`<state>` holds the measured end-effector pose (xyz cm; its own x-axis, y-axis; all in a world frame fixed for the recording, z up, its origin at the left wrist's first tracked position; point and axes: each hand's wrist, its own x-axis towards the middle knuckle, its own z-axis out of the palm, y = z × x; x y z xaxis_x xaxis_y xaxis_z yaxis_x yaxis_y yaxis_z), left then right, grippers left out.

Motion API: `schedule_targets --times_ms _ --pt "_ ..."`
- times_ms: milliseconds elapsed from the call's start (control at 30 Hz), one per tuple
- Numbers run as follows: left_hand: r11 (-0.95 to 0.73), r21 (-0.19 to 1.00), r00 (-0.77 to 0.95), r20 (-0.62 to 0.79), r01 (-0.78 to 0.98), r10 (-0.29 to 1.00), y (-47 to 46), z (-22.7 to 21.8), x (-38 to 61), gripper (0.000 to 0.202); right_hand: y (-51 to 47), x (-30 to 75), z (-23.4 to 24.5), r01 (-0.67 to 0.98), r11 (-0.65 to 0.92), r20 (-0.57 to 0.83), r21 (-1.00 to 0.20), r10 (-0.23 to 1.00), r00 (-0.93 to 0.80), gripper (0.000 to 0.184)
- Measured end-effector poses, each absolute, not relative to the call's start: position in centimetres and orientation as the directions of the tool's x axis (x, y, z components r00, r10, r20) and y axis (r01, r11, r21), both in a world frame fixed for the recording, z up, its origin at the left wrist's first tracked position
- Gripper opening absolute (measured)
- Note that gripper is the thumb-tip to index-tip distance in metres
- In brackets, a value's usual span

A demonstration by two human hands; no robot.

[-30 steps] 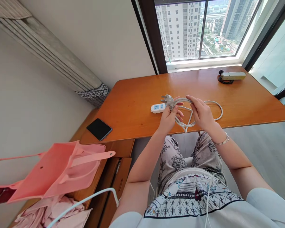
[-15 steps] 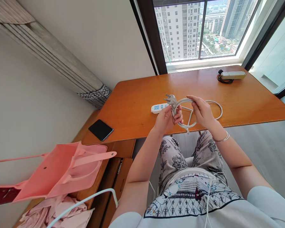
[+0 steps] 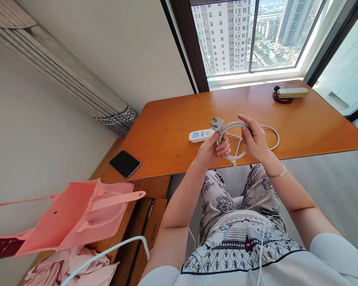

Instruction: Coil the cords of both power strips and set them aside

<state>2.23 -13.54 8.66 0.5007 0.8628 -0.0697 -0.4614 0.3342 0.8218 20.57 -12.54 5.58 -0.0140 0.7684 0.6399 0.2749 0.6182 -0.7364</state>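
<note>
A white power strip (image 3: 199, 135) with blue sockets lies on the orange wooden table (image 3: 173, 131). Its white cable (image 3: 271, 133) loops out to the right and back toward me. My left hand (image 3: 213, 149) is closed around the cable just below the grey plug (image 3: 216, 123), which points up and left. My right hand (image 3: 255, 137) grips the coiled cable loops beside it, fingers curled over the top strands. Both hands hover over the table's near edge, above my lap.
A second, beige power strip (image 3: 292, 92) with a black cord lies at the far right by the window. A black phone (image 3: 125, 163) rests on the lower side cabinet. A pink bag (image 3: 74, 214) and pink cloth sit at lower left. A folded curtain (image 3: 77, 79) leans along the wall.
My left hand has closed tighter on the cable under the plug, and the plug has moved slightly right and upward. My right hand stays on the loops, shifted a little toward the left hand.
</note>
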Motion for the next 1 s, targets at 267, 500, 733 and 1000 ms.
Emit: schedule_targets --times_ms 267,500,733,1000 --pt "0.190 0.784 0.267 -0.033 -0.590 0.963 -14.1 9.0 3.4 0.045 -14.3 18.0 3.5 -0.468 0.161 0.144 -0.869 0.987 0.072 0.050" --pt "0.165 0.842 0.369 0.043 -0.513 0.928 -14.3 8.0 3.3 0.045 -15.1 17.3 5.4 -0.630 0.043 0.037 -0.775 0.999 0.023 0.042" --pt "0.157 0.831 0.319 0.025 -0.533 0.947 -14.5 8.0 3.4 0.037 -14.9 17.2 5.4 -0.571 0.029 0.034 -0.820 0.999 0.002 0.062" --pt "0.174 0.775 0.269 -0.005 -0.608 0.963 -14.4 8.1 3.7 0.032 -14.5 17.3 4.3 -0.311 0.296 0.266 -0.903 0.954 0.137 0.051"
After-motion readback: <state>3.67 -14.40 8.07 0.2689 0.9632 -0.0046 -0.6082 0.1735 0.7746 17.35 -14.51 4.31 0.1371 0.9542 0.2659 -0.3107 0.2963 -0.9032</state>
